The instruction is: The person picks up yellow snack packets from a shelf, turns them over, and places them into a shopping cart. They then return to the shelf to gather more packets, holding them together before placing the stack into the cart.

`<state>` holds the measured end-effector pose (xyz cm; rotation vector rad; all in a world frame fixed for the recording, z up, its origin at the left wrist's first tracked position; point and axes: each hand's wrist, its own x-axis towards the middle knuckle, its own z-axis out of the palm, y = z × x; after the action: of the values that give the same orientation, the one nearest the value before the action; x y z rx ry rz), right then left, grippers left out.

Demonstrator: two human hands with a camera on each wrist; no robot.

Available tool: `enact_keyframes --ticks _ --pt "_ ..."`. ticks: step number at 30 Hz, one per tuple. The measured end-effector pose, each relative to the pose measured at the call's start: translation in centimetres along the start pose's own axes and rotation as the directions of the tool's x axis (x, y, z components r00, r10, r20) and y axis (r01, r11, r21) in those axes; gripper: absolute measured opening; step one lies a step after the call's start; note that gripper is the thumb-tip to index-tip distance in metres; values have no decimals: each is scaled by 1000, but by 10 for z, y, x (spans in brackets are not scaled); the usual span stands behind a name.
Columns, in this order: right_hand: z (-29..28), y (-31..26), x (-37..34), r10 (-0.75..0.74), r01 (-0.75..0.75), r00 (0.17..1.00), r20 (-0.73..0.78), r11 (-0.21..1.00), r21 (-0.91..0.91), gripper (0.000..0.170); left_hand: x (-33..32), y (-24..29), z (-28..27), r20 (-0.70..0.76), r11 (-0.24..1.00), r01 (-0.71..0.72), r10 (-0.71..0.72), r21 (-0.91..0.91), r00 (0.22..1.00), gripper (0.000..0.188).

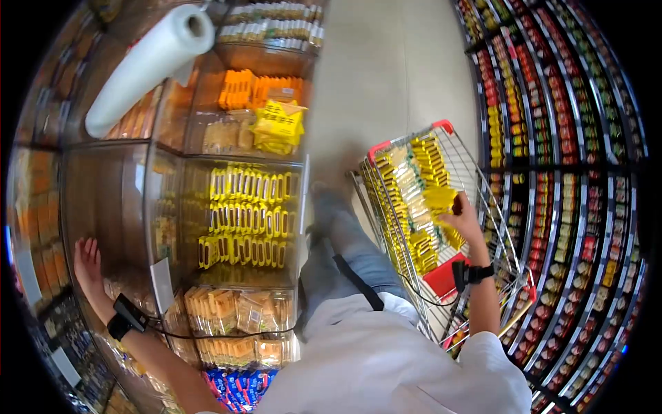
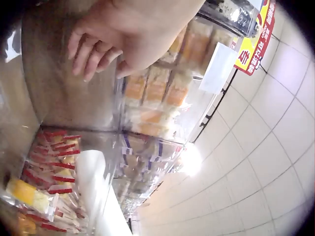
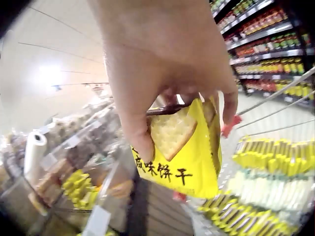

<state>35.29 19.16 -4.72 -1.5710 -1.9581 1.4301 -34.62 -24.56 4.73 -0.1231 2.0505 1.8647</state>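
A long shelf [image 1: 552, 168] is standing on the right side, and bins [image 1: 304, 207] with clear walls are running along the left side. Between them, to the right of the person's legs, the cart [image 1: 445, 125] is standing. A white roll [image 1: 148, 79] is lying aslant at the bins. In one bin, the bin packs [image 1: 248, 215] are forming three yellow rows; in the cart, yellow cart packs [image 1: 392, 200] are lining both sides of the pale packs [image 1: 412, 186].

The left hand [image 1: 88, 265] is reaching out on the other side of the body, well apart from the cart, near a brown bin wall; its fingers are bending loosely and holding nothing, and whether it is touching the wall I cannot tell. The right hand [image 1: 467, 224] is the nearer one: it is reaching over the cart and pinching a yellow pack [image 1: 438, 199] between thumb and fingers. So the pack is hanging below the right fingertips, above the cart's load. Its printed line is sloping slightly down to the right in the right wrist view; its long axis is seemingly following this line, but the hand is covering the top
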Motion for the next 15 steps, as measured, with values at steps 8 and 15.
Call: enact_keyframes --ticks 8,15 --pt "6 174 36 95 -66 995 -17 543 -837 54 -2 2 -27 95 987 8 -24 162 995 49" --pt "52 251 50 187 85 973 136 255 -963 49 -85 27 -7 32 853 -62 53 518 998 43"
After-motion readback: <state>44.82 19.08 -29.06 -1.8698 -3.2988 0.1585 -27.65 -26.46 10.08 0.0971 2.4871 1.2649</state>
